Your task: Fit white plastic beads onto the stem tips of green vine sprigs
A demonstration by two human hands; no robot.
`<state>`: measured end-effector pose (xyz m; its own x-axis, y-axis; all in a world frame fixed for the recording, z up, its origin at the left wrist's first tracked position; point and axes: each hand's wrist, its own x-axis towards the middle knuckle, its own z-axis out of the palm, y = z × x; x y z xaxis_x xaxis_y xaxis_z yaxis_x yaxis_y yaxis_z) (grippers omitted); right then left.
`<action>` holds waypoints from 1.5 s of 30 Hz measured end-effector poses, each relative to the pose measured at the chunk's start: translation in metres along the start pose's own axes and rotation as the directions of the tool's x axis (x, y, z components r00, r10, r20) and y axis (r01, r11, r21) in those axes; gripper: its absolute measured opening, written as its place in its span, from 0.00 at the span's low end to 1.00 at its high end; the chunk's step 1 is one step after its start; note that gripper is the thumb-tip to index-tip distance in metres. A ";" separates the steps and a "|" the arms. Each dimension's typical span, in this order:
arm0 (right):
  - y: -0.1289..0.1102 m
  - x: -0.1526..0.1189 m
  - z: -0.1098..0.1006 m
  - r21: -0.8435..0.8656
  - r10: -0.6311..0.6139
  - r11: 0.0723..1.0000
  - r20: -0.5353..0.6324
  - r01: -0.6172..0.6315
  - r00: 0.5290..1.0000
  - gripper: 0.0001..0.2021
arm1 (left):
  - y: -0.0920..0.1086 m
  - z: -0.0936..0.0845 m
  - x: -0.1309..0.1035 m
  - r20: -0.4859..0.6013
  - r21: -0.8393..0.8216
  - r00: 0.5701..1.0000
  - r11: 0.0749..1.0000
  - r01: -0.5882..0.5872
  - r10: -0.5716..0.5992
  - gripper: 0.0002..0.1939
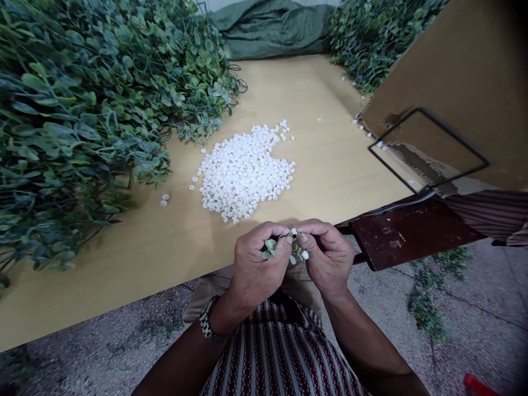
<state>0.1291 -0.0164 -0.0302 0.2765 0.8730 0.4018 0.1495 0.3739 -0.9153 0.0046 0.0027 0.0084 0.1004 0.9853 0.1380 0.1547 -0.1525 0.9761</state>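
Close to my body, at the table's front edge, my left hand pinches a small green leafy sprig. My right hand meets it fingertip to fingertip, closed on a tiny white flower piece at the sprig's stem. A second white piece shows just below, beside the right fingers and a few leaves. Beyond both hands lies a loose pile of small white flower pieces on the wooden table. The stem is partly hidden by my fingers.
Artificial greenery is heaped along the left, and more greenery stands back right. A green cloth sack lies at the back. On the right are a cardboard sheet, a black wire frame and a dark red bench.
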 end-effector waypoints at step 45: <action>-0.037 0.039 -0.022 -0.162 -0.346 0.864 0.499 0.478 0.795 0.07 | 0.004 -0.004 0.007 0.247 0.138 0.967 0.990 0.025 -0.059 0.06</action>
<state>0.1552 -0.0035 0.0198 -0.3055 0.7206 0.6224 0.4148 0.6891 -0.5942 0.0025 0.0094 0.0138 0.3305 0.9432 0.0349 0.2918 -0.1373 0.9466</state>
